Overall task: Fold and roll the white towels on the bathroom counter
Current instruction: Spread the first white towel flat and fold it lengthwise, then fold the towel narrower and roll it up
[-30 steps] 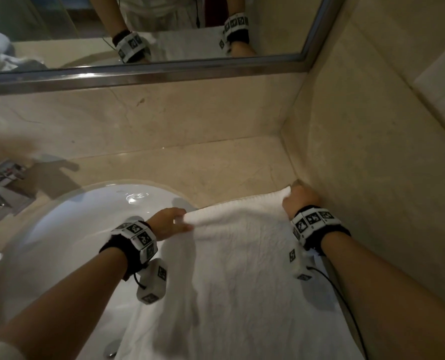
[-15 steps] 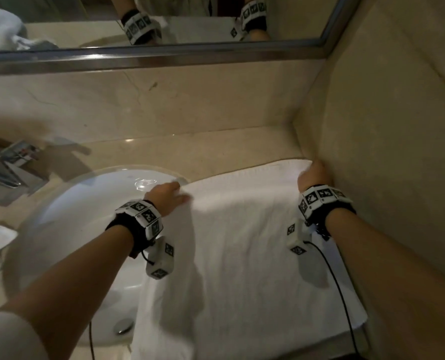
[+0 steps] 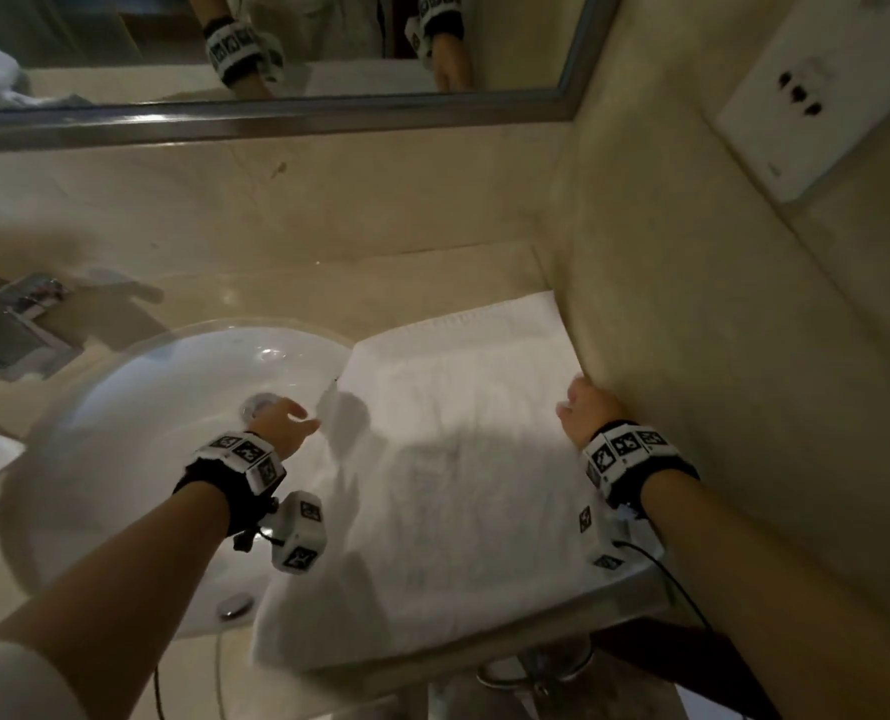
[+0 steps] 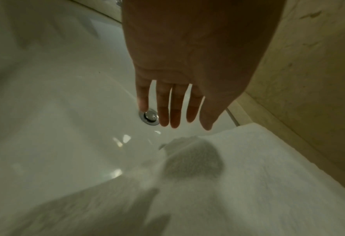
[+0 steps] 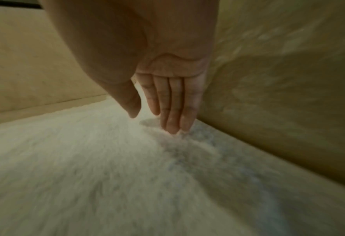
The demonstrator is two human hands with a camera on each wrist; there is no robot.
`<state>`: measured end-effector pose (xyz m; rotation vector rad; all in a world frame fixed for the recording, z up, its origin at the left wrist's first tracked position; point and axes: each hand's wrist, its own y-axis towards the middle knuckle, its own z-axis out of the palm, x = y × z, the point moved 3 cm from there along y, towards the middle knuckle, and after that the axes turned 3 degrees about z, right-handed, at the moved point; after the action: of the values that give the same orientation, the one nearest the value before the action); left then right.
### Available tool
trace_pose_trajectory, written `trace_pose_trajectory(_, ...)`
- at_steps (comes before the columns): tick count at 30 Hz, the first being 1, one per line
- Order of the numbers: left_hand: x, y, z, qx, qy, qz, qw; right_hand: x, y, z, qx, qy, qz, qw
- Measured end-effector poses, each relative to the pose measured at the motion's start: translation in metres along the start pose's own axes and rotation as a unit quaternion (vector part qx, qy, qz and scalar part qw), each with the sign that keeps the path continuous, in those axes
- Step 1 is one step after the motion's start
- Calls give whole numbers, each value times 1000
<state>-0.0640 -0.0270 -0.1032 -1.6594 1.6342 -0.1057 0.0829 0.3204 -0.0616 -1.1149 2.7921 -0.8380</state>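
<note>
A white towel (image 3: pixel 463 459) lies spread flat on the beige counter, its left part draped over the sink rim and its near end hanging past the counter's front edge. My left hand (image 3: pixel 281 420) hovers over the sink beside the towel's left edge (image 4: pixel 187 143), fingers (image 4: pixel 174 111) straight and holding nothing. My right hand (image 3: pixel 583 410) is at the towel's right edge against the side wall, with straight fingers (image 5: pixel 174 115) whose tips touch the towel (image 5: pixel 106 159).
A white sink basin (image 3: pixel 136 433) with a metal drain (image 4: pixel 150 117) lies left of the towel. A chrome tap (image 3: pixel 27 304) stands at the far left. The side wall (image 3: pixel 718 356) with a socket plate (image 3: pixel 801 90) bounds the right; a mirror (image 3: pixel 276 49) runs behind.
Both hands have let go of the towel's far corners and drawn back toward me along its sides. The towel's far edge now lies flat further back on the counter.
</note>
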Motion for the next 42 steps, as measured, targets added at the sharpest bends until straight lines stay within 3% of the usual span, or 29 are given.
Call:
trace_pose_trajectory(7, 36, -86, 37, 95, 68, -54, 992, -42, -61, 9, 18, -148, -14, 989)
trace_pose_trajectory(9, 46, -116, 50, 80, 103, -70, 989, -51, -81, 19, 23, -177, -32, 983)
trace_pose_trajectory(13, 61, -171, 67, -38, 145, -96, 984, -75, -118, 39, 5, -209, -94, 973)
trace_pose_trajectory(15, 73, -190, 75, -71, 109, -114, 985, -85, -133, 46, 4, -226, -126, 966)
trace_pose_trajectory(19, 104, -213, 88, -70, -76, -144, 984, -95, -147, 53, 22, -247, -154, 956)
trace_pose_trajectory(25, 111, -223, 95, -126, -299, -109, 940, -107, -160, 58, 33, -240, -170, 955)
trace_pose_trajectory(32, 113, -224, 94, -116, -256, -87, 956, -109, -171, 73, 88, -287, -137, 944)
trace_pose_trajectory(35, 108, -232, 90, -139, -252, -97, 953, -90, -178, 64, 46, -251, -129, 958)
trace_pose_trajectory(38, 115, -239, 86, -146, -296, -118, 937, -64, -180, 64, -10, -173, -197, 965)
trace_pose_trajectory(42, 131, -252, 80, -145, -339, -144, 918, -55, -179, 79, 57, -211, -228, 949)
